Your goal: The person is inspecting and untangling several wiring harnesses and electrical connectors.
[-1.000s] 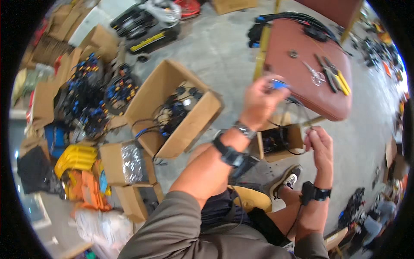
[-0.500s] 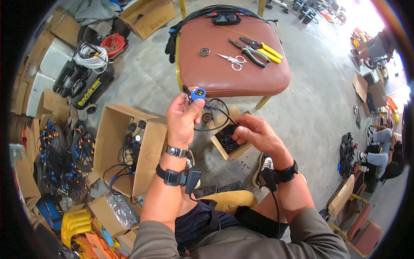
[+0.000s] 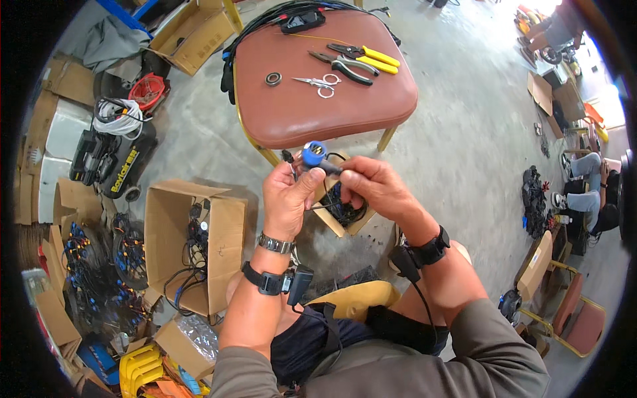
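My left hand [image 3: 286, 199] grips a blue round connector [image 3: 313, 151], its pinned face turned upward, with a small black plug beside it. My right hand [image 3: 375, 186] pinches the connector's dark sleeve [image 3: 331, 168] to the right, and a black cable hangs between both hands. Just beyond them, a red-brown chair seat [image 3: 285, 116] carries small scissors [image 3: 322, 88], grey-and-black pliers [image 3: 348, 71], a yellow-handled tool [image 3: 375, 61], a metal ring [image 3: 273, 79] and a cable coil [image 3: 249, 40].
Cardboard boxes of cables [image 3: 162, 245] and tangled harnesses [image 3: 89, 272] lie at left, near a black compressor [image 3: 106, 159]. A smaller box [image 3: 332, 219] is below my hands. A co-worker's legs [image 3: 584, 199] and another chair [image 3: 580, 318] are at right.
My right hand has moved up and inward, from the loop of cable onto the sleeve behind the blue connector. My left hand still holds the connector.
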{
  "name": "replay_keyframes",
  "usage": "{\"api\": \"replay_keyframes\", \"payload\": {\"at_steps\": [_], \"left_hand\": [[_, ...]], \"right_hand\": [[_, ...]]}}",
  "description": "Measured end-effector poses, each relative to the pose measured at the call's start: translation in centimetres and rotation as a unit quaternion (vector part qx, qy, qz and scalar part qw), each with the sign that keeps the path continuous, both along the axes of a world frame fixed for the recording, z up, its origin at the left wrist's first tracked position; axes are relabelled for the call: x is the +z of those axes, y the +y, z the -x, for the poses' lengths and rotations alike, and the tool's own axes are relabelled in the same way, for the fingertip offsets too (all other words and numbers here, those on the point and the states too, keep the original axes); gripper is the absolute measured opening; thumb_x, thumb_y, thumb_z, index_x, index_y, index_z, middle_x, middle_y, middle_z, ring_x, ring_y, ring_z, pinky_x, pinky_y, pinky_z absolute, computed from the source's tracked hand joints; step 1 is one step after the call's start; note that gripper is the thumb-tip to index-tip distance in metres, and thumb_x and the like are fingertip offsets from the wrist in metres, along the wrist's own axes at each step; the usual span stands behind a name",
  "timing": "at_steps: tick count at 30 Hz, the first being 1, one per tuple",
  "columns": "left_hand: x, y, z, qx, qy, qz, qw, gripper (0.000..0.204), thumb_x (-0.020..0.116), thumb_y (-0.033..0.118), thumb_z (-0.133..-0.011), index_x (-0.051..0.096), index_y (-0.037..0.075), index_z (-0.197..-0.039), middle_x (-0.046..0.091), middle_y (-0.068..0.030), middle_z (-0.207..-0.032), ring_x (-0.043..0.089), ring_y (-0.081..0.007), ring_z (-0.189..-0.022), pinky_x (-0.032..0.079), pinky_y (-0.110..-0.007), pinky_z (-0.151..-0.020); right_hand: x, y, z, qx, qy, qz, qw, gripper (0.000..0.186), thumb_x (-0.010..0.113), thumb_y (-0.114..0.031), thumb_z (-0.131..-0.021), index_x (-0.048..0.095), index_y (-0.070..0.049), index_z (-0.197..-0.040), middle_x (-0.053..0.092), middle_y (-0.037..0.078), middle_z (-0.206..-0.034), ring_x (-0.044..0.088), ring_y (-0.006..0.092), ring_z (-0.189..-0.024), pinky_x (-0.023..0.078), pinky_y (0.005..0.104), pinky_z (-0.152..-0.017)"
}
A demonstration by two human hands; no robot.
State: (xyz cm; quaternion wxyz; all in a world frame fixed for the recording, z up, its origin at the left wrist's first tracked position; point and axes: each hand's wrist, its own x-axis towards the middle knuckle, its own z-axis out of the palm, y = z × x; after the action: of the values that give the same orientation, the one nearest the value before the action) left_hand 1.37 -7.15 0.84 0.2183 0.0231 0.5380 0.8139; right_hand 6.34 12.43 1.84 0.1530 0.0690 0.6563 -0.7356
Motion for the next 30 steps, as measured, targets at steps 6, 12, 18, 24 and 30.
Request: {"api": "replay_keyframes", "payload": {"at_steps": [6,12,18,24,30], "left_hand": [[0.0,0.8,-0.9,0.001,-0.014,0.006,1.000,0.017,0.073,0.015,-0.095,0.066,0.005,-0.106,0.074,-0.0131,-0.107,0.048,-0.0045,-0.052,0.038,-0.018,-0.046],[0.0,-1.0,0.4,0.030,0.022,-0.107,0.994,0.025,0.070,0.024,-0.098,0.064,0.006,-0.113,0.073,-0.0209,-0.105,0.050,-0.0079,-0.051,0.040,-0.021,-0.045],[0.5,-3.8,1.4,0.120,0.000,-0.113,0.986,0.026,0.069,0.025,-0.099,0.062,0.008,-0.116,0.069,-0.0114,-0.081,0.049,-0.0109,-0.046,0.041,-0.024,-0.043],[0.6,-9.1,3.8,0.260,0.038,-0.072,0.962,0.029,0.064,0.036,-0.101,0.061,0.011,-0.116,0.065,-0.0057,-0.081,0.043,-0.0092,-0.046,0.033,-0.024,-0.042],[-0.1,-14.7,4.7,0.317,0.012,-0.064,0.946,0.025,0.067,0.035,-0.100,0.060,0.012,-0.108,0.063,-0.0041,-0.077,0.042,-0.0077,-0.045,0.031,-0.023,-0.040]], "right_hand": [[-0.3,-1.7,-0.4,0.056,0.072,-0.005,0.996,0.016,0.063,-0.015,-0.100,0.062,-0.001,-0.107,0.065,0.002,-0.085,0.061,0.0086,-0.074,0.052,0.0268,-0.064],[-0.7,-2.1,-0.9,0.174,0.099,-0.224,0.954,0.049,0.077,-0.021,-0.083,0.060,0.002,-0.124,0.069,0.023,-0.106,0.066,0.0401,-0.102,0.052,0.0443,-0.085],[-1.3,-3.0,-1.2,0.244,0.094,-0.219,0.940,0.032,0.073,-0.020,-0.086,0.066,-0.002,-0.112,0.069,0.021,-0.097,0.067,0.0383,-0.092,0.052,0.0436,-0.080],[-2.5,-1.0,-1.0,0.241,0.131,-0.419,0.865,0.018,0.063,-0.024,-0.090,0.065,-0.007,-0.094,0.070,0.019,-0.090,0.067,0.0420,-0.090,0.052,0.0526,-0.077],[-3.4,3.6,-1.6,0.161,0.140,-0.534,0.818,0.013,0.061,-0.017,-0.085,0.066,-0.010,-0.094,0.070,0.009,-0.094,0.070,0.0336,-0.092,0.056,0.0477,-0.077]]}}
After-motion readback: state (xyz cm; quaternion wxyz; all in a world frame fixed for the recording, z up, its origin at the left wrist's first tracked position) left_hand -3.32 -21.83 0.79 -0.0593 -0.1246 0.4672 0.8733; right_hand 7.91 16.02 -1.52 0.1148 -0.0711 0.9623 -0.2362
